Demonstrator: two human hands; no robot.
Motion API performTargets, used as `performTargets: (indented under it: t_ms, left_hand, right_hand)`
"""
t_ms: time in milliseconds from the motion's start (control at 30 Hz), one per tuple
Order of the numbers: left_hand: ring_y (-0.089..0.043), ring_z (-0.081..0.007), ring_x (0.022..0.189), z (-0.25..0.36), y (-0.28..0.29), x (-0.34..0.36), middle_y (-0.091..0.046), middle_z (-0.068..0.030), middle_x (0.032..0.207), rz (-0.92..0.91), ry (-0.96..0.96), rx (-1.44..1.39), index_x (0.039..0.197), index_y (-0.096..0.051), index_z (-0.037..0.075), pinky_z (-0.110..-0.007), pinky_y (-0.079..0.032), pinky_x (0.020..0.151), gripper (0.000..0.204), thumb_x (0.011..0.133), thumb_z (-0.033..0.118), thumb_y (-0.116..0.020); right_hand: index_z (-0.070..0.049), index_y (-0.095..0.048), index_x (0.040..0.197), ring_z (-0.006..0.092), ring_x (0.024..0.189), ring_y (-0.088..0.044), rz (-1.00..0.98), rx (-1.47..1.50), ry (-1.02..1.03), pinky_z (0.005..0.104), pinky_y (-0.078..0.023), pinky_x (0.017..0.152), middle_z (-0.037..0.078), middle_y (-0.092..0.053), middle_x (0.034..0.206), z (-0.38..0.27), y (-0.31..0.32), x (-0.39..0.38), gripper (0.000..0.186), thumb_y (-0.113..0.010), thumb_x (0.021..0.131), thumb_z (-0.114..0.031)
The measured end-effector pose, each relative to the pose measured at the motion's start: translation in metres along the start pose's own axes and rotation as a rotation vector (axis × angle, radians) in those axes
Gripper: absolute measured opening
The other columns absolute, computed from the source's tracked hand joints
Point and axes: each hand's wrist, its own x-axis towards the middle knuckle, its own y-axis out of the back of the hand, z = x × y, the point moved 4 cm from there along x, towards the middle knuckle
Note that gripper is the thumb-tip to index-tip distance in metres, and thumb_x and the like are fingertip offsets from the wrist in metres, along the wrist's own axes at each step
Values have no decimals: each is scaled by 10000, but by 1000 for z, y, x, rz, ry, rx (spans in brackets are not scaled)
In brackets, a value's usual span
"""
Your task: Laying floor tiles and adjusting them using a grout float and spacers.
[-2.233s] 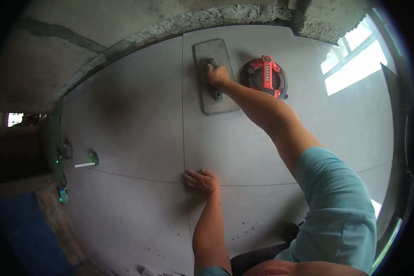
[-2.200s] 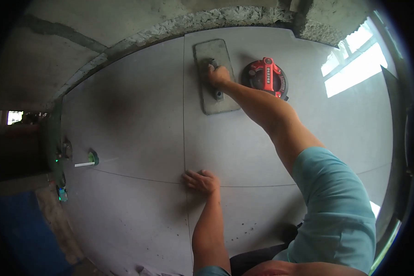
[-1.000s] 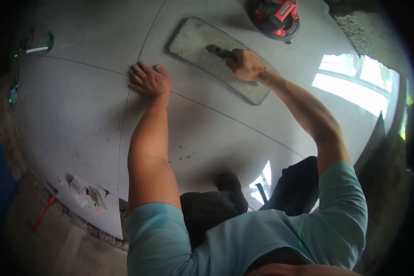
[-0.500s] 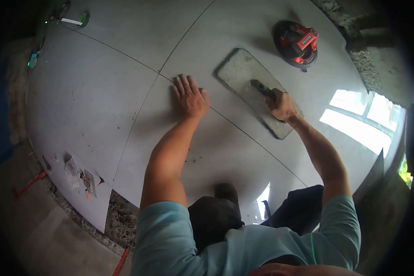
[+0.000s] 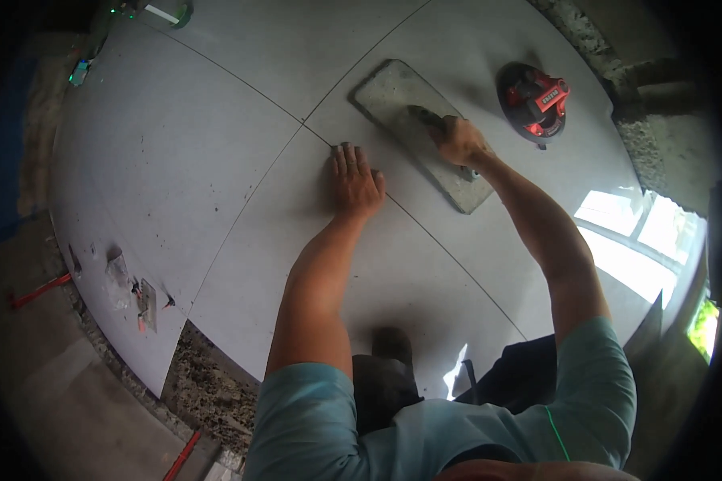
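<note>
Large grey floor tiles [image 5: 201, 172] lie under both of my hands, with thin joints between them. My left hand [image 5: 358, 183] rests flat on a tile, fingers stretched out, its fingertips by a joint just below where the joints cross. In my right hand [image 5: 460, 142] is the dark handle of a long rectangular float [image 5: 393, 88], my fingers wrapped round it. The float's broad, worn grey plate is down against the tiles, slanting from upper left to lower right. Its underside is hidden.
A red and black suction cup lifter [image 5: 535, 103] stands right of the float. At the lower left lie a small trowel [image 5: 147, 305] and a clear plastic bag [image 5: 118, 280]. Rough mortar [image 5: 209, 385] shows beside the tile edge. A green-lit device [image 5: 79, 72] is at the far left.
The float in my right hand has moved up and to the left across the tiles. My left hand stays flat and sits nearer the float. The whole view has shifted slightly.
</note>
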Motion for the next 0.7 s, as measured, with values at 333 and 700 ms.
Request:
performTargets:
  t_ms: [333, 700]
  left_hand:
    - [-228, -438, 1478, 7, 7, 8, -287, -276, 1569, -9, 11, -6, 1478, -319, -72, -513, -187, 1216, 705, 944, 350, -506]
    - [-227, -450, 1475, 8, 9, -3, -288, -284, 1562, 2, 8, -9, 1471, -321, -67, -527, -183, 1212, 698, 934, 332, -517]
  right_hand:
    - [16, -655, 1025, 446, 868, -669, -76, -34, -19, 485, -514, 777, 263, -671, 831, 1, 2, 12, 445, -629, 907, -412]
    - [0, -679, 1027, 422, 929, -677, -118, -11, -36, 478, -521, 814, 260, -693, 916, 21, 15, -20, 439, -598, 921, -419]
